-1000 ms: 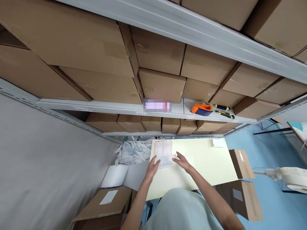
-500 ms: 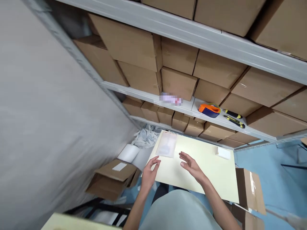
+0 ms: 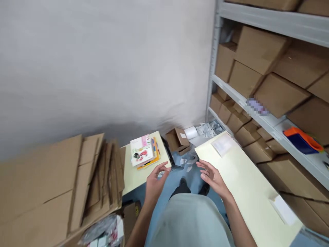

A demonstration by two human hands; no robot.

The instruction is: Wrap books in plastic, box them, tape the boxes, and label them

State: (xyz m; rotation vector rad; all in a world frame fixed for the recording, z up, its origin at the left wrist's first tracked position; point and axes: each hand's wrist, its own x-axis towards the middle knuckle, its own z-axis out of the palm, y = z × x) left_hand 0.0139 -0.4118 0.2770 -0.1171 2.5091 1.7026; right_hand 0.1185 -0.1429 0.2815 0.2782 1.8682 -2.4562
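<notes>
My left hand hangs in the air between two pale yellow tables, fingers loosely curled and apart, holding nothing. My right hand is open too, fingers spread, just over the near edge of the right table. A clear plastic bag lies flat on that table's far end, well beyond my right hand. On the left table sits a stack of colourful booklets, a little beyond my left hand.
Flattened cardboard sheets lean at the left. A small open carton and a white roll sit on the blue floor by the wall. Shelves of brown boxes run along the right, with an orange tape dispenser. A white pad lies on the right table.
The view has swung left from the shelves toward the wall and left table. Both hands have come off the plastic bag and now hover empty between the tables.
</notes>
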